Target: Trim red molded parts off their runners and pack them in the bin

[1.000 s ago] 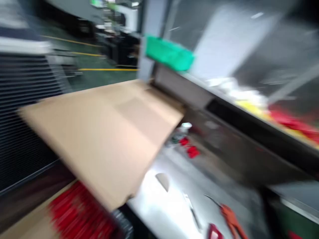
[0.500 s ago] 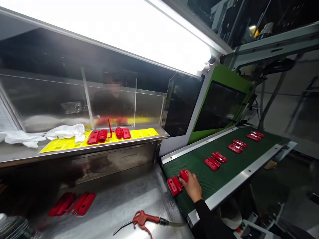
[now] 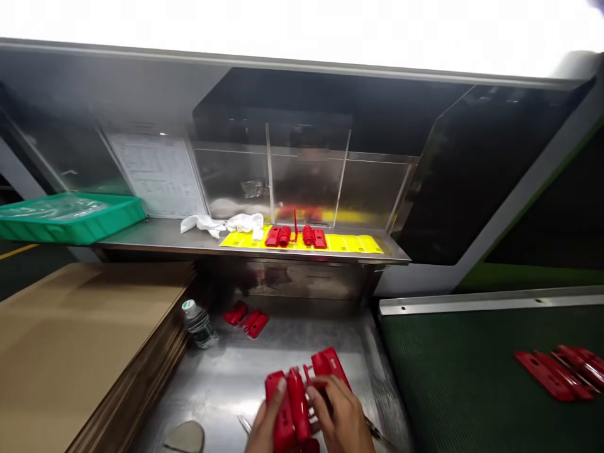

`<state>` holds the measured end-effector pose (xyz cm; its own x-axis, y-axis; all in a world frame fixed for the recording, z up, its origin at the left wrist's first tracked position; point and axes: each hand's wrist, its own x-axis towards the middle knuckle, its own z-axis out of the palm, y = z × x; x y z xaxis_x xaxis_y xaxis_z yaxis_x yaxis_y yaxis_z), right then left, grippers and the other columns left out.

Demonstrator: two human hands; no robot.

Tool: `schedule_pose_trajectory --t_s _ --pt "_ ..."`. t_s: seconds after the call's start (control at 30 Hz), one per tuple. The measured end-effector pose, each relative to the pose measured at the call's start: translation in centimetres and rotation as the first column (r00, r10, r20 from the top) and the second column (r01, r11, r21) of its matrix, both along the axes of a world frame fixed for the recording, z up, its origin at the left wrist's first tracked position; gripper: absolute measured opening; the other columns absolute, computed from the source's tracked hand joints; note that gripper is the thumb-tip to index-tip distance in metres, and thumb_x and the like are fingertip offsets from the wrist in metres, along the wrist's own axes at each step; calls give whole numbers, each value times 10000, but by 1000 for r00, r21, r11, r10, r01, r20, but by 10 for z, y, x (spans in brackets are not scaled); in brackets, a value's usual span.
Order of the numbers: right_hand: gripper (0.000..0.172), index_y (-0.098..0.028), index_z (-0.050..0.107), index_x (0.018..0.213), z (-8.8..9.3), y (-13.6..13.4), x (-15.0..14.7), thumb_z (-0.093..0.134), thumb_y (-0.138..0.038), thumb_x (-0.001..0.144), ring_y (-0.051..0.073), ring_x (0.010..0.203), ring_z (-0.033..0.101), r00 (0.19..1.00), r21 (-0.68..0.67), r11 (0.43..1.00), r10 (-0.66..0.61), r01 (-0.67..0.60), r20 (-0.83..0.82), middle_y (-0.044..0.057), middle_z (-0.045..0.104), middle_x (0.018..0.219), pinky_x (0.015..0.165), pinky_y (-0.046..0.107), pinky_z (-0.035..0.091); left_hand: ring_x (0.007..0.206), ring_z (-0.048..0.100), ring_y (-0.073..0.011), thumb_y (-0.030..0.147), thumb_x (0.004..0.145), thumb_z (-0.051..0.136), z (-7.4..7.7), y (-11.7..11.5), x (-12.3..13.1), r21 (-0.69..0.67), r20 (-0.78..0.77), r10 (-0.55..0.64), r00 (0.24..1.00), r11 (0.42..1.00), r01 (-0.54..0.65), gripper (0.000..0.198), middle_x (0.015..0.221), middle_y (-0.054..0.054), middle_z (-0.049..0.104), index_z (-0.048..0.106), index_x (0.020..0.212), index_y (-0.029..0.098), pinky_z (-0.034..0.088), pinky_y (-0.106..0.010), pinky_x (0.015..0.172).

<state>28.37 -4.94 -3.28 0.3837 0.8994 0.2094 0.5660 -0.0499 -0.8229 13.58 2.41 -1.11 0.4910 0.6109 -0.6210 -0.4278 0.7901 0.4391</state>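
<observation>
Both hands hold a glossy red moulded plastic part (image 3: 298, 402) low over the metal bench. My left hand (image 3: 265, 423) grips its left side, with the thumb lying along the flat piece. Around the right side, the fingers of my right hand (image 3: 340, 412) close near the thin runner between the pieces. A red end of the part (image 3: 330, 363) sticks out beyond the right fingers. Below the hands, an air blow gun is mostly hidden; its thin nozzle (image 3: 244, 424) and its hose (image 3: 377, 434) show at either side.
Another red moulded part (image 3: 246, 319) lies on the bench beside a water bottle (image 3: 200, 324). Stacked cardboard (image 3: 85, 340) stands left. The shelf (image 3: 155, 234) carries a green tray (image 3: 70, 217), white gloves (image 3: 221, 224) and red pieces on yellow labels. A conveyor (image 3: 453, 377) at right carries red parts.
My right hand has lifted the red part off the conveyor and brought it left over the bench. My left hand has come into view, holding it too. The view has turned left.
</observation>
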Motion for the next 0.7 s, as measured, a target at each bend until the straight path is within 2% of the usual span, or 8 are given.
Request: schedule_pose_trajectory --t_s 0.03,0.1,0.17,0.27,0.33,0.47,0.6,0.7 --pt "311 -271 686 1114 14 3 -4 490 -463 966 232 971 688 997 13 999 47 -46 -56 66 710 1062 803 312 577 1164 650 -411 320 796 758 15 5 -8 75 -32 31 999 997 -29 602 1207 -196 724 553 1339 161 614 -509 835" --pt "368 -291 643 1236 42 4 0 548 -492 942 247 1153 620 978 43 999 -7 16 -207 78 643 1259 887 319 565 1146 661 -409 303 849 702 42 14 -28 168 -58 54 997 985 -44 522 1220 -202 718 565 1326 141 628 -518 784" --pt "448 -297 585 1322 68 2 7 591 -508 926 234 1178 607 893 17 999 -35 48 -448 80 598 1346 916 323 559 1118 673 -422 342 901 635 61 21 -48 173 2 10 1000 985 -10 483 1219 -232 711 568 1321 113 643 -516 690" --pt "434 -205 597 1296 100 3 4 579 -471 954 172 882 693 585 56 975 174 -214 -792 113 694 1150 741 291 590 983 731 -404 352 956 543 78 25 -66 133 132 -20 991 991 2 464 1151 -256 731 550 1335 83 648 -464 559" --pt "377 -124 668 1127 114 9 -4 535 -445 982 140 685 674 416 146 939 273 -312 -868 107 724 918 565 241 566 917 753 -381 348 990 471 85 25 -70 95 174 16 985 995 -33 453 1091 -266 746 544 1334 63 654 -446 565" --pt "337 -92 660 886 131 20 -9 519 -381 990 124 484 626 305 115 958 195 -262 -932 57 679 663 419 203 530 1085 691 -409 428 999 422 98 22 -70 -7 307 53 950 999 -53 552 1185 -347 676 527 1340 7 653 -461 767" --pt "296 -119 619 894 140 24 2 420 -291 1027 113 396 600 176 -34 972 7 -232 -984 47 686 631 389 192 513 1220 606 -422 433 979 477 115 19 -66 -148 422 87 902 989 -26 634 1359 -401 530 461 1390 -50 624 -444 879" --pt "294 -125 609 877 138 22 10 429 -302 1026 99 388 585 121 -66 969 -39 -236 -992 43 678 613 361 159 478 1260 571 -432 405 977 487 128 16 -58 -211 420 141 896 976 -54 666 1427 -403 458 371 1448 -51 627 -489 870"
